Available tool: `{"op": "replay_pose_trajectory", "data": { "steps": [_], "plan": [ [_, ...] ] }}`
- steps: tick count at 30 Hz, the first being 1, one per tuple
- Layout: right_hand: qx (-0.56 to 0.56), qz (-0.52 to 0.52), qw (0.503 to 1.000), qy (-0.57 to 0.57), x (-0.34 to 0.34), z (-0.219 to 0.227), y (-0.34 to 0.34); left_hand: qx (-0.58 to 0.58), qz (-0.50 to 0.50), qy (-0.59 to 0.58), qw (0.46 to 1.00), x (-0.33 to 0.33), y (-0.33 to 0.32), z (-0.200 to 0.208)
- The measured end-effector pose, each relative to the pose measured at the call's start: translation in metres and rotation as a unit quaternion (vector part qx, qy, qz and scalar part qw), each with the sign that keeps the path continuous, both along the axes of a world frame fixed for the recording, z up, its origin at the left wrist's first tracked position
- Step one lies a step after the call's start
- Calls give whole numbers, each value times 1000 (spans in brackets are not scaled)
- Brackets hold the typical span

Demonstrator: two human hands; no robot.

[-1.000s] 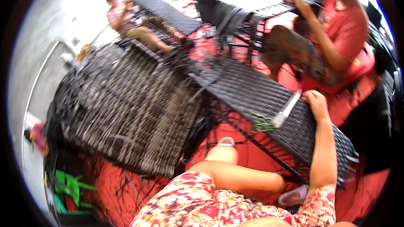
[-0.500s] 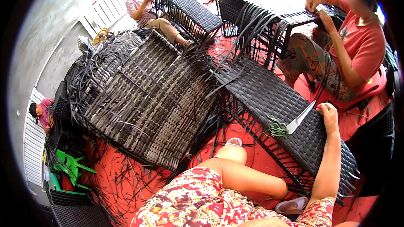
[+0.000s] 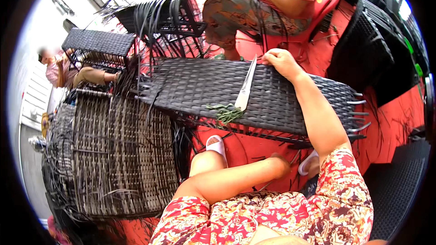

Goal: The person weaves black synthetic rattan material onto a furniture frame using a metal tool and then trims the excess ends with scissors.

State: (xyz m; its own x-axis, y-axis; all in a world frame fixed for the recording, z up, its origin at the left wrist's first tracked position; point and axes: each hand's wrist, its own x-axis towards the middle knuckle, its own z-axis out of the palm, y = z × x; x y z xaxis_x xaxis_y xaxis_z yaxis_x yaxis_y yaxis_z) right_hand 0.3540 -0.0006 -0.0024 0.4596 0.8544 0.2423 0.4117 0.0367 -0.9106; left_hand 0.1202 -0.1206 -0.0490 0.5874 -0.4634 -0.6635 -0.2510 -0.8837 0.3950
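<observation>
Bright daylight, blown-out glare at upper left, strong fisheye bending, dark vignetted rim.

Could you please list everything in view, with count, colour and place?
woven panel: one, dark grey, centre, on a frame
knife: one, pale blade, lying on the panel
green strands: one bunch, by the knife tip
wicker stack: one, grey-brown, left
woven frames: several, dark, upper left
red chair: one, top, under a seated person
sandals: two, white, on red floor
left hand: down by the floor under the panel
right hand: on the panel's far edge, fingers curled over
</observation>
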Motion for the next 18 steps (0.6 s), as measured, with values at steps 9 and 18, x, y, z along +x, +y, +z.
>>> {"op": "replay_pose_trajectory", "data": {
  "steps": [9, 18],
  "plan": [
    [-16, -5, 999, 45, -3, 1, -2, 26, -14, 1, 1000, 1, 1, 2],
    [-17, -4, 998, 53, -10, 13, -3, 10, 38, -12, 999, 5, 0, 2]
  ]
}}
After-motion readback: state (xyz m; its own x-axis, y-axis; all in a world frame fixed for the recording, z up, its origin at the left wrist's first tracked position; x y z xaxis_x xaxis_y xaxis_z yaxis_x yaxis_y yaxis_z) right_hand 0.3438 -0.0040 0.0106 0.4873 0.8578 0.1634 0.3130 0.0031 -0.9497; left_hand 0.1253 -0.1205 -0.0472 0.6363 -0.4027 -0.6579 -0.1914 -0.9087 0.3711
